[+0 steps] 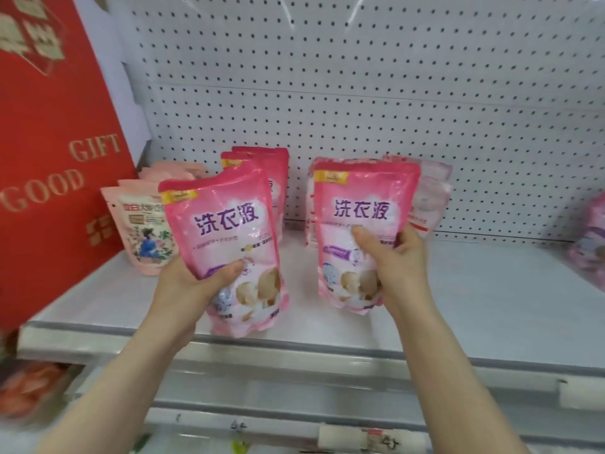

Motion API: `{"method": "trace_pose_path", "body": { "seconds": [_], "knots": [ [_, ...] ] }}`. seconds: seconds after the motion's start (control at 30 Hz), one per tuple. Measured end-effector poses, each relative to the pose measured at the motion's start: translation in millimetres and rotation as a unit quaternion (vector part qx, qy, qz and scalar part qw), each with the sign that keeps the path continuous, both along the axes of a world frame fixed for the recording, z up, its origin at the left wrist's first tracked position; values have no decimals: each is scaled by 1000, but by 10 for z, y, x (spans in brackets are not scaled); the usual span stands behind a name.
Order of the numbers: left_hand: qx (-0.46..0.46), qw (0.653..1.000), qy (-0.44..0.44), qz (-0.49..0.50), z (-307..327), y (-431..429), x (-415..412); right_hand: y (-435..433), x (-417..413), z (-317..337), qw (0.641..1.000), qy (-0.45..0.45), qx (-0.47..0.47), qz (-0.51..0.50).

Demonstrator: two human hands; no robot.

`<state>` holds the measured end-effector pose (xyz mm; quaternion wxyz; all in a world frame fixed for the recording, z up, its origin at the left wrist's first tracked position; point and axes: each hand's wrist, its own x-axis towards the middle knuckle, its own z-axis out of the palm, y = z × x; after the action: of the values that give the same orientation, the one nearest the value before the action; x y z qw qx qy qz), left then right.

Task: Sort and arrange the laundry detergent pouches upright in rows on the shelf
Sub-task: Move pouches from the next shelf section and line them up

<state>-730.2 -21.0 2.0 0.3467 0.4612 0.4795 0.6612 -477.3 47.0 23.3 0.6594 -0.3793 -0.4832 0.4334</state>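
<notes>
My left hand [193,278] grips a pink detergent pouch [226,231] by its left side, tilted slightly, its base near the shelf's front edge. My right hand [391,260] holds a second matching pink pouch [360,204] upright on the white shelf [474,290], thumb across its front. Behind the left pouch stand two more pink pouches [271,168] in a row. Behind the right one more pouches [432,191] lean, paler and turned around. At the left, pale peach pouches [144,234] with a blue figure stand in a row.
A large red gift bag [49,142] stands at the shelf's left end. White pegboard [360,77] backs the shelf. A purple-pink pouch [592,240] lies at the far right. The shelf's front rail [327,352] carries price tags; a lower shelf holds orange packs [29,388].
</notes>
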Motion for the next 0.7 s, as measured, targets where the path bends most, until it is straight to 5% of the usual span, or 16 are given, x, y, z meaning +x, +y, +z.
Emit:
{"method": "trace_pose_path", "body": {
  "seconds": [0.4,0.7],
  "knots": [
    [-21,999,-20,43,-100,-68,-884,918,-1585,-90,993,-37,-59,92],
    [-28,998,-31,43,-104,61,-975,1167,-1562,150,993,-5,-36,112]
  ]
}}
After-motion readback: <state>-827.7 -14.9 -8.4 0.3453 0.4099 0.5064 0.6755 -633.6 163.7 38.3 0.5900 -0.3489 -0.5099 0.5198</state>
